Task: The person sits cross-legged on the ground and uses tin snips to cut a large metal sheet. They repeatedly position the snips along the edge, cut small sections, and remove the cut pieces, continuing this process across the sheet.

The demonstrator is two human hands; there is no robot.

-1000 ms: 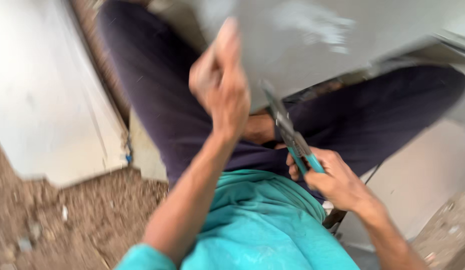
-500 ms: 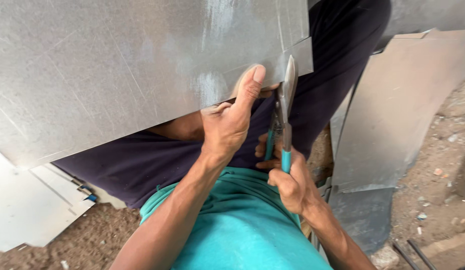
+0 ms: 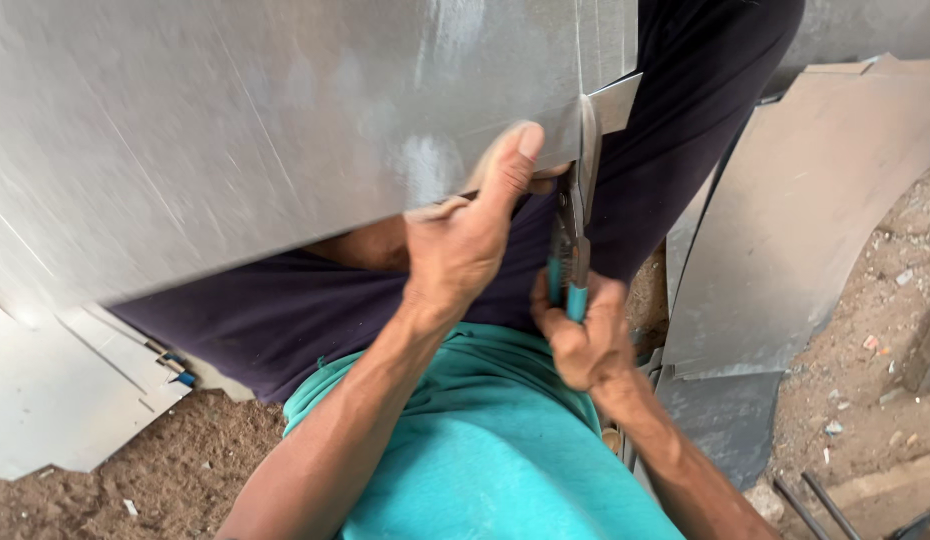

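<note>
left hand (image 3: 465, 250): gripping metal sheet's (image 3: 235, 130) lower edge, thumb up
right hand (image 3: 583, 340): closed round snips (image 3: 575, 215), blades pointing 12 o'clock into the sheet, just right of the left hand

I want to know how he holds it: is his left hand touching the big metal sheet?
Touching. In the head view the left hand grips the lower edge of the metal sheet, with its thumb pressed flat on the face beside the snips.

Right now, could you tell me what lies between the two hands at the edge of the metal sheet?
In the head view, the teal-handled snips rise between the left hand and right hand, their blades meeting the metal sheet beside the left thumb.
</note>
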